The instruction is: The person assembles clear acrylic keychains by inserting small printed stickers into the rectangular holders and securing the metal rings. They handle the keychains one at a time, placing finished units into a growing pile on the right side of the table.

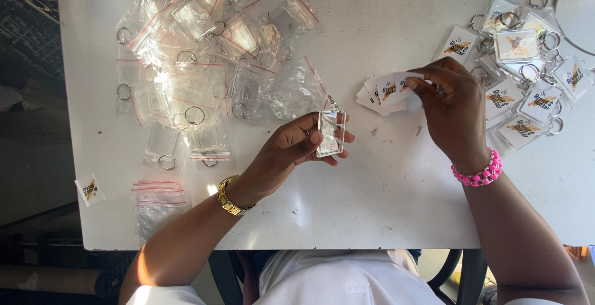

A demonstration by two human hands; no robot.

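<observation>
My left hand (291, 151) holds a clear rectangular plastic keychain case (330, 132) by its edges, just above the white table (372, 206). My right hand (452, 110) pinches the top card of a small fanned stack of printed paper inserts (383, 92) lying on the table. The two hands are about a hand's width apart. A gold watch sits on my left wrist and a pink bead bracelet on my right.
A heap of clear bagged keychain cases with metal rings (204, 51) covers the table's left half. Finished keychains with printed inserts (524, 69) lie at the far right. Empty red-striped bags (158, 199) and a stray insert (90, 189) sit near the left edge.
</observation>
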